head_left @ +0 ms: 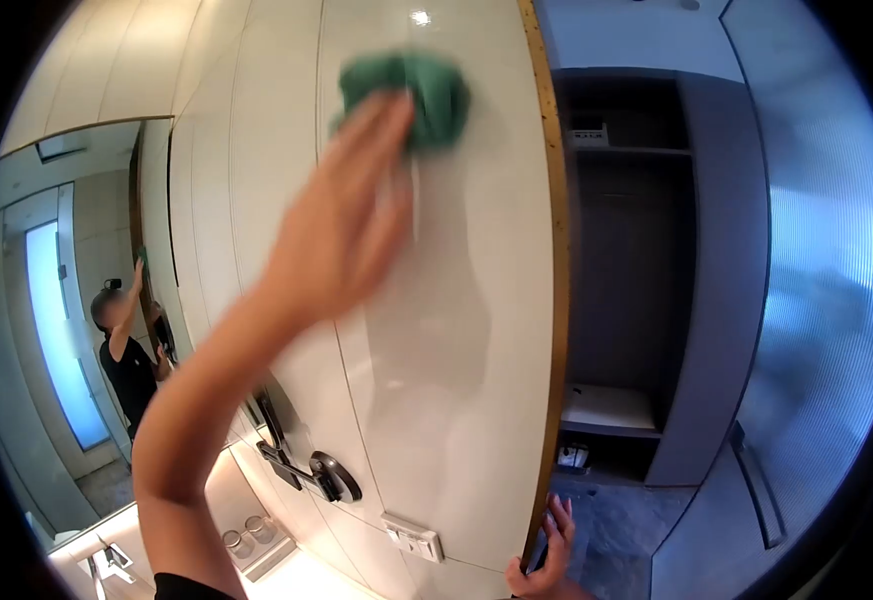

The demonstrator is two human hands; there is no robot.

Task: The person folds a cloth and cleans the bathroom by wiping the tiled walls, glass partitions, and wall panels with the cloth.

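Observation:
My left hand reaches up and presses a folded green cloth against a glossy cream wall panel. The hand and cloth are blurred by motion, and the fingers cover part of the cloth. Low on the right, my right hand grips the gold-brown trimmed wall edge, thumb on the near side and fingers around the other. Below my left forearm, a black wall-mounted holder sticks out from the panel.
At left, a mirror reflects a person with a raised arm. Two glasses sit in a tray near a tap. A socket plate is low on the wall. Past the edge stand dark shelves and a ribbed glass door.

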